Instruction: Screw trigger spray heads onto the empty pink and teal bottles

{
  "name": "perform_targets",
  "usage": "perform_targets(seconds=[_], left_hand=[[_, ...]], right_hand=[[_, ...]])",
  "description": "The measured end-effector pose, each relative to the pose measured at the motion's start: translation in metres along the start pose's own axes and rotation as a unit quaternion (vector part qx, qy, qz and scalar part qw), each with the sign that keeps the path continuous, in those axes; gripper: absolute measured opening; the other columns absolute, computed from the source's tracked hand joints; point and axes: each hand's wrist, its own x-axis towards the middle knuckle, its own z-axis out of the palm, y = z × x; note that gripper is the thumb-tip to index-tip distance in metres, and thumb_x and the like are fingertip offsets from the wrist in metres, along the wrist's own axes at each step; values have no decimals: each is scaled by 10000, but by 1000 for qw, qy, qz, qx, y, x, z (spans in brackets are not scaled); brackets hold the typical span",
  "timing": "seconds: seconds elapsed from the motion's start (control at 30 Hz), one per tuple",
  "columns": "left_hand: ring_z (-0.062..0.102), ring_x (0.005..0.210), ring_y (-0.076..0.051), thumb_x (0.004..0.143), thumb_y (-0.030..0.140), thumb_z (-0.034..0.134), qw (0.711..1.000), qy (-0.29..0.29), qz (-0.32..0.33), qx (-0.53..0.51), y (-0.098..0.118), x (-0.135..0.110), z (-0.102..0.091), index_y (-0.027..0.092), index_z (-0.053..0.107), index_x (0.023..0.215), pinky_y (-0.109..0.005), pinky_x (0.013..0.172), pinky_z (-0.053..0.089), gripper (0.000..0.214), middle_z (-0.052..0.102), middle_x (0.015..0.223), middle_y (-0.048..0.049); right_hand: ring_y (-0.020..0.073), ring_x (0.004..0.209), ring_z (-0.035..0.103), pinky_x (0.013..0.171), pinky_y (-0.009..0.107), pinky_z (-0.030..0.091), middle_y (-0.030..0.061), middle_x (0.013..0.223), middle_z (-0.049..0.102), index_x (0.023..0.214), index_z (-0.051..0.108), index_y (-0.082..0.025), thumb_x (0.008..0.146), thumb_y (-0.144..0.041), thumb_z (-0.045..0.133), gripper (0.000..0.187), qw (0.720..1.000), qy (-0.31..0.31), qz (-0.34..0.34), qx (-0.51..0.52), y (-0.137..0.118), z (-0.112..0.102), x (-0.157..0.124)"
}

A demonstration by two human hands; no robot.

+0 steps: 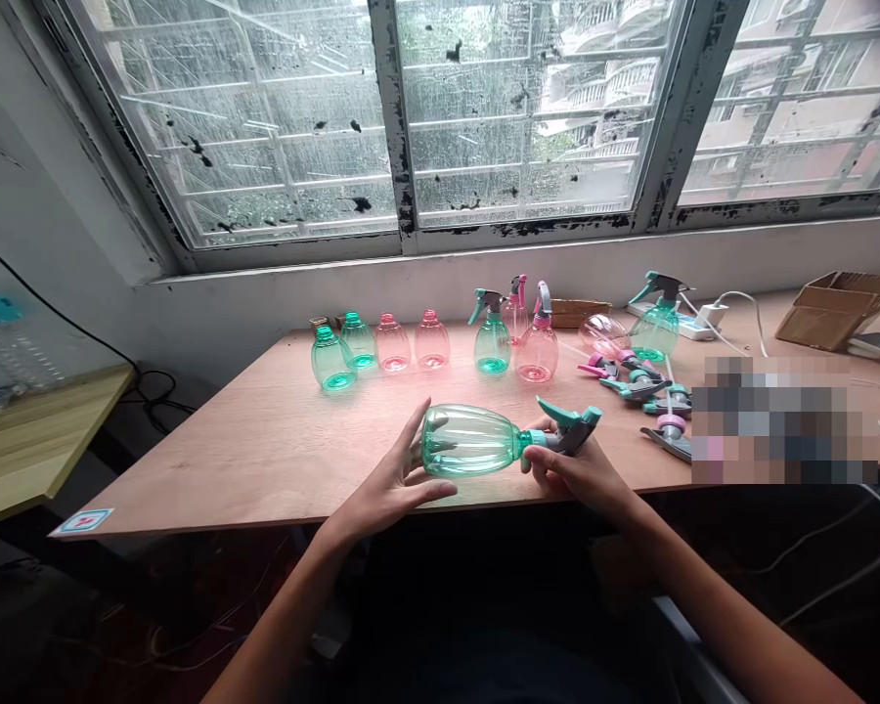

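Observation:
A clear green spray bottle [473, 442] lies sideways in the air over the table's front edge, its base to the left. My left hand [388, 481] cups the base, with the thumb below and the fingers around and behind it. My right hand [568, 469] is closed around the neck, where the grey and teal trigger head [573, 428] meets the bottle. The trigger points up, and part of the head is hidden by my fingers. Several loose spray heads [635, 389], teal, grey and pink, lie to the right of my right hand.
On the wooden table [264, 460], headless green bottles [333, 360] and pink bottles [432, 342] stand at the back left. Bottles with heads, one green [493, 342] and one pink [537, 350], stand mid-back. A larger green sprayer [656, 328], cables and a cardboard box [843, 311] are right.

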Motion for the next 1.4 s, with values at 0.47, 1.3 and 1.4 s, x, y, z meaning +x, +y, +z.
perform_targets(seconds=[0.47, 1.3, 1.4], left_hand=[[504, 1371, -313, 807, 242, 789, 1000, 5, -6, 11, 0, 1, 1, 382, 118, 1579, -479, 1143, 412, 1033, 317, 1630, -120], [359, 1461, -366, 861, 402, 716, 997, 40, -10, 66, 3, 2, 1, 281, 326, 1542, -489, 1156, 389, 794, 408, 1568, -125], [425, 1416, -337, 792, 321, 797, 998, 38, -7, 56, 1, 3, 2, 323, 272, 1556, -487, 1147, 406, 927, 452, 1538, -101]], right_hand=[[121, 448, 589, 431, 236, 441, 19, 673, 724, 841, 564, -198, 829, -455, 764, 326, 1000, 3, 30, -6, -7, 4, 0], [132, 441, 552, 440, 242, 405, -10, 559, 665, 854, 579, -207, 829, -474, 760, 323, 999, 10, 27, -32, -4, -1, 2], [122, 431, 526, 424, 238, 383, -23, 572, 656, 893, 580, -209, 827, -472, 761, 326, 1000, 19, 15, -20, -4, 0, 3]])
